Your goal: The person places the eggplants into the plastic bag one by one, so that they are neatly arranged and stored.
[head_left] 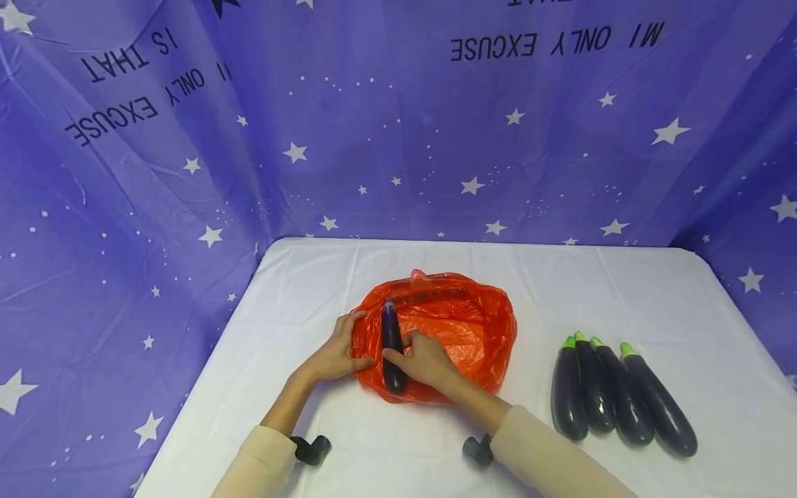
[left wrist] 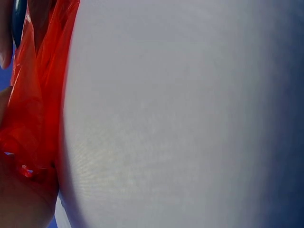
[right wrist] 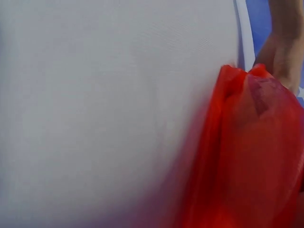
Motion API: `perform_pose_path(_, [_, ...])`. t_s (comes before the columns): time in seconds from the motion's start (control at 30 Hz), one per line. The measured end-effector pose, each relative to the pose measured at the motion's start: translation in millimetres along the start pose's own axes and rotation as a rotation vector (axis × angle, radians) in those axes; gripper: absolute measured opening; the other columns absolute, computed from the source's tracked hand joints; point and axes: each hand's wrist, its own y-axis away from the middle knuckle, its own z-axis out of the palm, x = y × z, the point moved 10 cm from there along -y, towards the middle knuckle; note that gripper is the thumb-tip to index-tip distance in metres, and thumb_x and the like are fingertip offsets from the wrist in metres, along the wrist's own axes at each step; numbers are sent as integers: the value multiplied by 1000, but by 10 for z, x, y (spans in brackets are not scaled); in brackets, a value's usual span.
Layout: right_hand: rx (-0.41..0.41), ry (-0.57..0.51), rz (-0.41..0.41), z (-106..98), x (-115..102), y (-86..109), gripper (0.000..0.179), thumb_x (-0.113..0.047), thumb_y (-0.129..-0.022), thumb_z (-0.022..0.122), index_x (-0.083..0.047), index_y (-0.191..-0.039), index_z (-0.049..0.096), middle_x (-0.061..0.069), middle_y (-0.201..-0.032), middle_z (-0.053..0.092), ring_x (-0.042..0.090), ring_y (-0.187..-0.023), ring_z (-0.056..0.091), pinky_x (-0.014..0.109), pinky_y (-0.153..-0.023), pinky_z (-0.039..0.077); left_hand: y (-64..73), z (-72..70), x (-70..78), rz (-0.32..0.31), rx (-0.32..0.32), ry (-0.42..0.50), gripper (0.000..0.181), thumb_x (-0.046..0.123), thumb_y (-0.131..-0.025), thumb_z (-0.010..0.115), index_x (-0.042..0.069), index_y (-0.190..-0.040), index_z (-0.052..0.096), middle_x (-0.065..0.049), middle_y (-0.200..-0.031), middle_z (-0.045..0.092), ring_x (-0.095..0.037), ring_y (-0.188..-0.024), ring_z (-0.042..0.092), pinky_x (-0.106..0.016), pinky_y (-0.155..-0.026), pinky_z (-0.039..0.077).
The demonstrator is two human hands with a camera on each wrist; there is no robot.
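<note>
Right hand (head_left: 426, 358) curls its thumb and fingers around a dark purple eggplant (head_left: 391, 328); the eggplant lies just left of that hand, over the left part of the mouth of a red plastic bag (head_left: 498, 325), its stem end pointing away from the person; whether it touches the bag's bottom cannot be told. Left hand (head_left: 335, 356), its thumb and fingers spread well apart, touches the bag's left edge; the bag sits between and beyond both hands on a white-covered bench (head_left: 299, 290); well to the right of the right hand, four other eggplants (head_left: 594, 391) lie side by side, green stem ends away.
</note>
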Motion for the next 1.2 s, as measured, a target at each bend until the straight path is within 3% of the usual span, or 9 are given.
perform_pose_path(0.33, [-26,-12,9,-221,-40,147,32,-39,-89,63,-10,-102,60,-1,-64,58,15,-55,55,29,-53,48,-2,17,-24,-10,1,16,90,27,-74,79,10,-144,25,-19,-140,24,-40,-129,34,-57,-104,31])
perform_pose_path(0.53, [-26,-31,-52,-446,-85,318,20,-31,-90,63,-13,-97,63,0,-66,58,15,-55,56,30,-53,48,-7,35,-40,-18,-12,9,92,28,-73,79,11,-145,24,-18,-140,24,-38,-130,34,-55,-104,31])
perform_pose_path(0.73, [24,-4,-96,-730,-61,482,13,-27,-89,65,-16,-94,65,-3,-68,57,14,-58,54,29,-55,49,-6,10,-72,-40,-6,24,90,25,-74,79,13,-145,24,-16,-139,25,-38,-129,35,-55,-103,33])
perform_pose_path(1.0, [32,-90,-130,-1105,88,801,12,-25,-90,65,-15,-95,65,1,-73,60,15,-58,59,29,-54,51,8,-3,-55,-17,-5,52,91,25,-74,79,11,-145,24,-19,-138,25,-39,-129,33,-57,-103,31])
perform_pose_path(1.2, [68,-107,-112,-1579,371,1179,18,-27,-92,63,-13,-103,65,2,-84,64,17,-70,62,31,-60,54,-5,16,-50,-10,-4,44,90,26,-75,79,12,-145,24,-18,-138,25,-36,-129,33,-56,-104,32])
